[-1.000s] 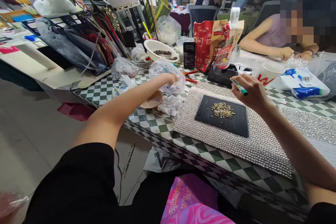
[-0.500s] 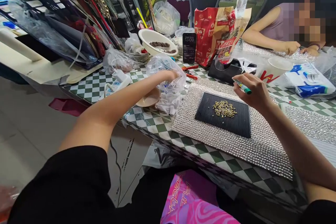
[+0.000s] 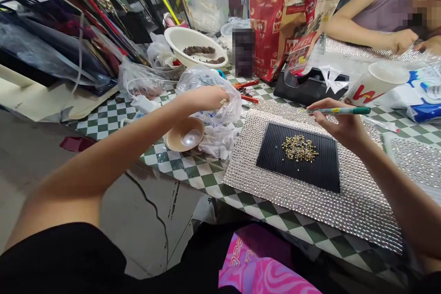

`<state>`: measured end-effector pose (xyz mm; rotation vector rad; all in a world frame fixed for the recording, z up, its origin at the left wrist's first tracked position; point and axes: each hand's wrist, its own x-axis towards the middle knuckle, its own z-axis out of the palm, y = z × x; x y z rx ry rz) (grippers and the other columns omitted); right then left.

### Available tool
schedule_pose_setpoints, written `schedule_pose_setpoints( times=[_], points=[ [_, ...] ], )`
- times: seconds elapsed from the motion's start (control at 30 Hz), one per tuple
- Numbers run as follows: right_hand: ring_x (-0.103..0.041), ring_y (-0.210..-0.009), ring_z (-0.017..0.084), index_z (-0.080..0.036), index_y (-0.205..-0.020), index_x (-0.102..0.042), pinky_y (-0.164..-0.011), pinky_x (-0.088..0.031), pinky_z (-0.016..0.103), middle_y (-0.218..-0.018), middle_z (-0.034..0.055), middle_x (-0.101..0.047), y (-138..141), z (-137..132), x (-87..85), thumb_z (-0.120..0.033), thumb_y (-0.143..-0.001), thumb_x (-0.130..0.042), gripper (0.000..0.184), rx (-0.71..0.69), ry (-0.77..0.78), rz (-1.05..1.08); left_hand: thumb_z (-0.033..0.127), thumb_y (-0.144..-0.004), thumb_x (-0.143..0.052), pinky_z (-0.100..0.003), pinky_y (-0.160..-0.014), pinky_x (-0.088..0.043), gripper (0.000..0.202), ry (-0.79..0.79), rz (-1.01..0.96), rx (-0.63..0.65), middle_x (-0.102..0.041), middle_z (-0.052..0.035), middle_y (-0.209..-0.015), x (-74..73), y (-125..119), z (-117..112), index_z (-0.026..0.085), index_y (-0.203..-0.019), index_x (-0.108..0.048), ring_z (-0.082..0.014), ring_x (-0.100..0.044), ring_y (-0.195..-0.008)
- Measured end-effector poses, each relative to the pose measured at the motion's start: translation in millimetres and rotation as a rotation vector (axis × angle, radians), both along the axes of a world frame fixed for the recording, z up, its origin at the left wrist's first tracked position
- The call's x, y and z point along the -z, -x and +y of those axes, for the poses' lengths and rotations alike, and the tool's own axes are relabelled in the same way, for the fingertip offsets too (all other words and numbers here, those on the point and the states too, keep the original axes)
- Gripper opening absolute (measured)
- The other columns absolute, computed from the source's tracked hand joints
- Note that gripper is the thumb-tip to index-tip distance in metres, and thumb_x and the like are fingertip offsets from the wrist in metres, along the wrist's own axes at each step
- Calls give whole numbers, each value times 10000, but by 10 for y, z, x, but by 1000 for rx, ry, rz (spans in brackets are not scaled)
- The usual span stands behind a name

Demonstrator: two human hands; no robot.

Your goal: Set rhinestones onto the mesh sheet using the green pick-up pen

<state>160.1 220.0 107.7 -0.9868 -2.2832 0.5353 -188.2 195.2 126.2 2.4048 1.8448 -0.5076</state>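
Checkered table (image 3: 193, 170): 1 pen (image 3: 339, 110), 1 tray (image 3: 310, 172), 1 cup (image 3: 374, 83).

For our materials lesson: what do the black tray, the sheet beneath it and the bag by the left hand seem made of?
Black tray: probably matt rubber or plastic, finely ridged. Sheet: rows of glinting rhinestones, likely glass or acrylic. Bag: thin clear plastic film, crinkled and glossy.

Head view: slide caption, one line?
Left hand pinched at a clear plastic bag; right hand holds a green pen by gold studs on a black ridged tray.
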Motion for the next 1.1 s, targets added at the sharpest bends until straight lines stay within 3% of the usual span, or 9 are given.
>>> schedule_pose_setpoints(
  times=[0.1,0.2,0.23,0.27,0.33,0.43,0.6,0.8,1.1],
  points=[
    [-579,-750,115,-188,-925,-597,-660,-454,260,-817,32,-627,5,20,29,-301,-800,-513,188,7,90,42,170,-868,-363,-294,-663,-401,259,-131,57,-36,-598,-108,-918,-151,-83,-238,128,-950,-605,-205,-553,-823],
    [-590,-735,107,-185,-948,-589,-664,-468,256,-823,30,-616,8,46,59,-297,-796,-529,198,22,163,94,239,-929,-259,-432,-758,-398,410,-328,112,-107,-588,-200,-817,-159,-292,-525,19,-864,-599,-309,-542,-892],
    [-593,-730,104,-185,-952,-584,-668,-474,255,-827,28,-611,11,47,58,-298,-797,-531,199,28,185,112,244,-934,-266,-428,-785,-407,409,-491,66,-63,-598,-200,-877,-114,-391,-631,19,-883,-603,-314,-535,-946],
    [-596,-730,102,-186,-954,-578,-672,-479,255,-832,26,-606,16,42,49,-299,-799,-530,197,35,207,128,244,-935,-285,-405,-837,-407,374,-521,25,-5,-588,-184,-1020,-46,-501,-740,34,-988,-589,-298,-505,-1042],
    [-600,-737,100,-188,-950,-568,-677,-486,252,-845,25,-599,32,18,7,-300,-803,-529,189,48,247,151,242,-911,-387,-365,-901,-402,301,-559,-128,171,-534,-116,-1205,145,-735,-944,100,-1112,-559,-239,-499,-1091],
    [-593,-719,92,-180,-904,-583,-656,-482,240,-825,25,-600,74,-32,-73,-263,-791,-552,144,33,289,168,218,-880,-448,-343,-952,-390,328,-491,-344,302,-474,-128,-1286,475,-1037,-1142,90,-1172,-526,-228,-452,-1174],
    [-578,-663,55,-189,-831,-597,-577,-458,186,-770,-10,-602,109,-85,-19,-176,-764,-576,72,-13,264,175,249,-879,-419,-389,-1018,-346,468,-327,-489,231,-340,-179,-1379,772,-1188,-1087,38,-1296,-397,-267,-335,-1276],
    [-614,-733,72,-219,-970,-569,-617,-504,176,-879,-20,-614,85,-107,194,-119,-695,-630,298,3,363,131,260,-879,-411,-437,-1033,-327,515,-259,-608,244,-292,-218,-1391,803,-1076,-977,2,-1316,-320,-298,-268,-1308],
    [-598,-702,127,-182,-869,-592,-552,-482,293,-772,13,-612,98,-78,298,-67,-678,-574,224,-23,325,215,177,-844,-459,-443,-990,-355,435,-226,-753,239,-348,-247,-1346,856,-1021,-1004,1,-1239,-408,-327,-336,-1265]
  ],
)
